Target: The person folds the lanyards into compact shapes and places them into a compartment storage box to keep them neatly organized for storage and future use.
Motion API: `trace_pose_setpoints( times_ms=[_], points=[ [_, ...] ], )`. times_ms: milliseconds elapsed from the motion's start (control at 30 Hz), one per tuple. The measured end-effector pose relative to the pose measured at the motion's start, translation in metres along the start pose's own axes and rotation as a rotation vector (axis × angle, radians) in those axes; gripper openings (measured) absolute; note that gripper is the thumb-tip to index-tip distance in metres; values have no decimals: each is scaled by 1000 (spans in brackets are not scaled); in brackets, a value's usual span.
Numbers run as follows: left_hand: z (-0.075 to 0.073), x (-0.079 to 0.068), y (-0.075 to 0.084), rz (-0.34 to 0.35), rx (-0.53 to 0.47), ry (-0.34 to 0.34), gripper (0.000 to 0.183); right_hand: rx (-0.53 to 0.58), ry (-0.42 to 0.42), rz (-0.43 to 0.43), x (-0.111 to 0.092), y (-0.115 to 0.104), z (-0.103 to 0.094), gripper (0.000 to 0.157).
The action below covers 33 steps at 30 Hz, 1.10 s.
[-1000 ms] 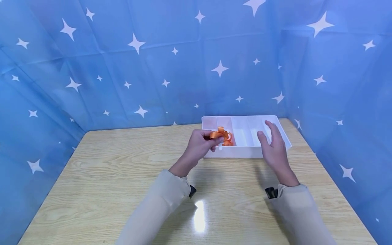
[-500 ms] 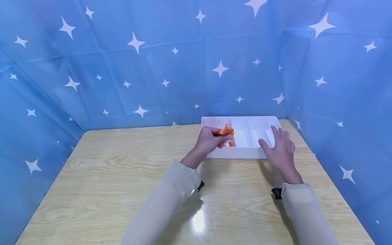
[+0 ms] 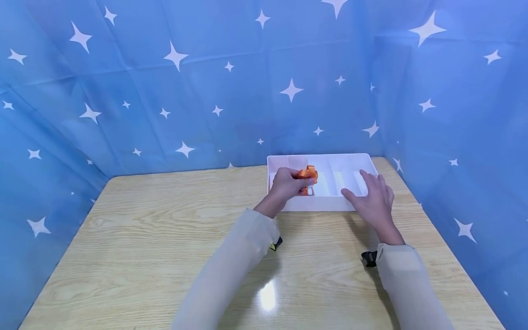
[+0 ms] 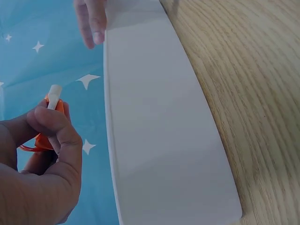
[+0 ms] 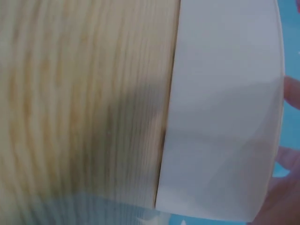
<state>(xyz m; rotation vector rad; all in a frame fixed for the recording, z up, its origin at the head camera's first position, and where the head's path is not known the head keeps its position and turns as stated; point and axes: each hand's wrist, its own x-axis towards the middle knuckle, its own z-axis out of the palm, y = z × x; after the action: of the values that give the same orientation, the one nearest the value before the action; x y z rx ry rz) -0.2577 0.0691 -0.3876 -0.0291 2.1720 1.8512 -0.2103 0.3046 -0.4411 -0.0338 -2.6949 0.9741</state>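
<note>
My left hand (image 3: 287,185) pinches an orange ribbon (image 3: 309,173) between thumb and fingers, above the left part of a white divided box (image 3: 321,204). In the left wrist view, a small white piece (image 4: 55,91) sticks up at the thumb beside the orange. More orange material (image 3: 304,191) shows below the hand, inside the box. My right hand (image 3: 376,201) is at the box's front right rim, its fingers spread and relaxed. In the right wrist view, its fingertips (image 5: 291,91) show at the rim; part of that hand is out of frame.
The box stands near the back right of a wooden table (image 3: 165,238), with dividers across its inside. Blue cloth (image 3: 231,87) printed with white stars hangs behind and along both sides. Both wrists carry a black strap (image 3: 369,259).
My left hand has moved slightly right with the orange ribbon, which it holds throughout. The right hand has shifted a little toward the right and spread its fingers. The head view has shifted slightly.
</note>
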Motion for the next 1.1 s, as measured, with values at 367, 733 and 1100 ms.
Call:
trace_pose_setpoints(
  times_ms=[367, 733, 1100],
  points=[
    [24, 18, 3, -87, 96, 61, 21, -21, -37, 28, 3, -2, 6, 77],
    [44, 25, 1, -33, 401, 57, 20, -16, -33, 42, -1, -2, 6, 78],
    [56, 20, -4, 112, 672, 38, 15, -12, -17, 48, -2, 1, -1, 79]
  ],
)
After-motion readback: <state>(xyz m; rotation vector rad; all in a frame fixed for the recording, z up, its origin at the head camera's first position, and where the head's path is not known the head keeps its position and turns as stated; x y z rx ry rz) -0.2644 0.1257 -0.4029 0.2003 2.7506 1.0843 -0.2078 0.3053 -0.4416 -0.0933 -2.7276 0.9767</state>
